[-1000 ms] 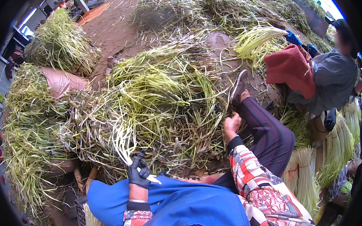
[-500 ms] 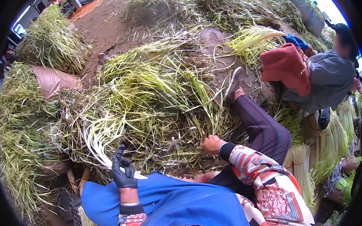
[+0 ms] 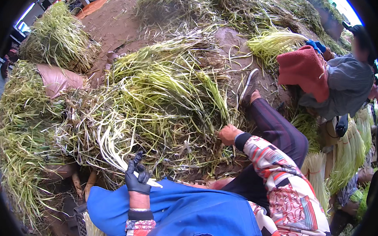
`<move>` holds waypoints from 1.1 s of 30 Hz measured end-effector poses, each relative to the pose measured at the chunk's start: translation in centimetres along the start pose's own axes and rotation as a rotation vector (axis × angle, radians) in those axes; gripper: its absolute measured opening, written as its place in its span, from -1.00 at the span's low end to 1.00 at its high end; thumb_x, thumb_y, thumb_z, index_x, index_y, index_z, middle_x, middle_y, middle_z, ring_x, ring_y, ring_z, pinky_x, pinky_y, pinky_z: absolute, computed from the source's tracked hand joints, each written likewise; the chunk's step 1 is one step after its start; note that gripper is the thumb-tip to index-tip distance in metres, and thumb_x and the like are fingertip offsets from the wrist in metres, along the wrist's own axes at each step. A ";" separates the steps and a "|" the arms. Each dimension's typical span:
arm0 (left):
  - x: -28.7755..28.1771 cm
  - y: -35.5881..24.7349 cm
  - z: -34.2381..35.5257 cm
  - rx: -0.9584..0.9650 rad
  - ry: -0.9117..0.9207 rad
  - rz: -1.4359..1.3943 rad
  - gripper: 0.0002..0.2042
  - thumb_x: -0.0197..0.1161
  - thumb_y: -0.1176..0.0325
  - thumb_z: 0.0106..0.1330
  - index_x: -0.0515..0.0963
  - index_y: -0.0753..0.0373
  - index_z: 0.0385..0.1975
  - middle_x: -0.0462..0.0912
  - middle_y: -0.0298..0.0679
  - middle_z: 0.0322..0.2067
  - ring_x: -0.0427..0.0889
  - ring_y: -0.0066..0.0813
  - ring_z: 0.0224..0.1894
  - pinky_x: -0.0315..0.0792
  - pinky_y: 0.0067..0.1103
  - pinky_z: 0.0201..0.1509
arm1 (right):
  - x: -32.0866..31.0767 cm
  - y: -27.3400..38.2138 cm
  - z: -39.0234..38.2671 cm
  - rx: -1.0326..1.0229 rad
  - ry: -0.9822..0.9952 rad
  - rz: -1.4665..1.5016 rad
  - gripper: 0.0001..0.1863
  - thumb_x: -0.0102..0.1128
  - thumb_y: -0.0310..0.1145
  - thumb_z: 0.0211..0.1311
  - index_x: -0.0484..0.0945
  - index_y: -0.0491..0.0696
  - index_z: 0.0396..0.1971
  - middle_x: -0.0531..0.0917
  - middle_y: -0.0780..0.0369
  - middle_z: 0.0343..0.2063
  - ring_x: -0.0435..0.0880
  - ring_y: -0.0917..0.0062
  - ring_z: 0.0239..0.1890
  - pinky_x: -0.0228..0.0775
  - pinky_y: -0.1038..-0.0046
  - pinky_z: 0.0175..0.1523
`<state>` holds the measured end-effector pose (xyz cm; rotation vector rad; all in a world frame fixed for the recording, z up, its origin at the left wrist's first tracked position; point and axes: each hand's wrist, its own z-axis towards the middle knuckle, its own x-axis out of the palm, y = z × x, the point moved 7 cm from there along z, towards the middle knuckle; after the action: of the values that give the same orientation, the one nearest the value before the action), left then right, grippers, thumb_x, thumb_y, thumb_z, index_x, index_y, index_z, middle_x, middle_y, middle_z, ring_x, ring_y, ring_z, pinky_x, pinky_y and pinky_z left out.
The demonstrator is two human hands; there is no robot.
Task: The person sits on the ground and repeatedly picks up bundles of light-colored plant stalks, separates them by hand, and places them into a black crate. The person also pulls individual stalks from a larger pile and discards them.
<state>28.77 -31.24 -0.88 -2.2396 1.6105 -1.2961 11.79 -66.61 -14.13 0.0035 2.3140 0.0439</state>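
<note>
Reaching the right edge of the yellow-green leafy heap [image 3: 161, 84], the bare right hand [image 3: 230, 134] has shifted left, grip unclear; the black-gloved left hand [image 3: 137, 180] still clasps slender white stalks [image 3: 117, 159] at the near edge.

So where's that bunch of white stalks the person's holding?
In the head view, low and left of centre: the white stalks are in the gloved left hand, lower ends by the blue cloth, tops over the leafy pile.
</note>
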 end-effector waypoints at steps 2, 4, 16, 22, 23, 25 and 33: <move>0.1 0.4 -0.1 -0.045 0.027 -0.022 -0.56 -0.05 0.07 0.48 0.46 0.30 0.11 0.61 -0.31 -0.59 0.07 -0.70 -0.88 -0.01 -0.69 -0.83 | 3.1 0.7 -2.9 -0.095 0.156 -0.052 -0.76 0.07 -0.28 0.15 0.70 -0.05 -0.46 0.71 0.23 -0.39 0.70 0.29 -0.35 0.49 0.14 -0.15; 0.0 0.8 -0.1 -0.063 0.027 0.024 -0.57 -0.06 0.08 0.49 0.47 0.29 0.11 0.61 -0.32 -0.59 0.07 -0.71 -0.88 -0.02 -0.69 -0.82 | 4.8 -0.5 -5.3 0.033 0.258 0.207 -0.71 0.09 -0.32 0.11 0.71 -0.03 -0.22 0.71 0.13 -0.19 0.70 0.26 -0.10 0.52 0.23 -0.05; 0.5 3.4 -0.4 -0.196 0.041 0.085 -0.56 -0.11 0.09 0.51 0.46 0.33 0.09 0.60 -0.33 -0.61 0.05 -0.69 -0.87 -0.02 -0.69 -0.80 | 0.6 1.6 1.9 0.530 -0.386 0.652 -0.79 0.06 -0.36 0.04 0.66 -0.13 -0.49 0.70 -0.01 -0.40 0.72 0.14 -0.29 0.56 0.19 -0.16; 1.1 4.3 -0.6 -0.273 0.110 0.105 -0.57 -0.09 0.11 0.50 0.48 0.33 0.09 0.62 -0.30 -0.58 0.06 -0.69 -0.87 -0.01 -0.68 -0.80 | -1.9 0.6 -0.8 0.832 -0.762 0.827 -0.81 0.12 -0.37 0.02 0.55 -0.21 -0.45 0.63 0.01 -0.48 0.63 0.11 -0.43 0.50 0.18 -0.23; 1.0 4.3 -0.7 -0.275 0.093 0.112 -0.58 -0.07 0.13 0.50 0.48 0.34 0.09 0.63 -0.30 -0.57 0.08 -0.69 -0.87 0.00 -0.69 -0.79 | -3.9 -0.7 -1.3 0.735 -0.885 1.001 -0.81 0.16 -0.36 0.04 0.54 -0.21 -0.45 0.62 0.06 -0.50 0.61 0.23 -0.47 0.49 0.25 -0.26; 1.3 4.2 -0.8 -0.270 0.110 0.094 -0.60 -0.05 0.14 0.49 0.49 0.34 0.08 0.63 -0.31 -0.57 0.09 -0.70 -0.87 0.00 -0.69 -0.79 | -7.6 -3.5 -3.0 0.506 -1.108 1.551 -0.81 0.24 -0.35 0.08 0.53 -0.17 -0.42 0.62 0.17 -0.50 0.56 0.48 -0.50 0.45 0.43 -0.31; 3.6 5.2 -1.5 -0.292 0.169 0.258 -0.62 0.08 0.23 0.41 0.47 0.36 0.10 0.59 -0.37 -0.59 0.13 -0.78 -0.86 0.00 -0.75 -0.81 | -7.6 5.5 -4.3 -0.080 -0.297 1.479 -0.81 0.23 -0.29 0.19 0.67 -0.11 -0.39 0.66 0.26 -0.44 0.58 0.68 -0.34 0.37 0.58 -0.30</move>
<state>24.22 -35.87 -0.52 -2.0164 2.1928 -1.2797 13.74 -61.37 -5.45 1.5236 1.5421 0.7961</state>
